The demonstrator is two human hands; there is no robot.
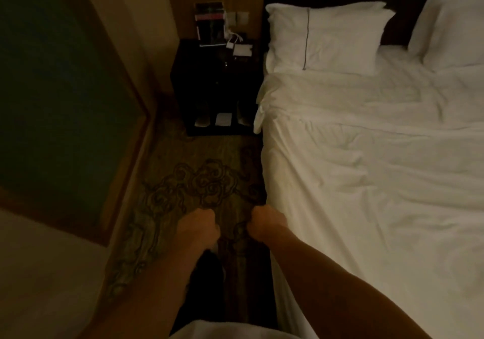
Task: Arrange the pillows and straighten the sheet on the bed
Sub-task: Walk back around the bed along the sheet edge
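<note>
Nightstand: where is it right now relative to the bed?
In the head view the dark nightstand stands upper centre, against the wall, directly left of the bed and beside the nearer pillow.

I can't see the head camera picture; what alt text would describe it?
Two fists, left hand and right hand, hang over patterned carpet beside a bed's wrinkled white sheet. Two pillows lie at the head, next to a dark nightstand.

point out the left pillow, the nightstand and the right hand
left pillow [337,37]: head view, middle of its top face
nightstand [209,76]: head view, dark top
right hand [264,223]: head view, knuckles of the fist
</note>
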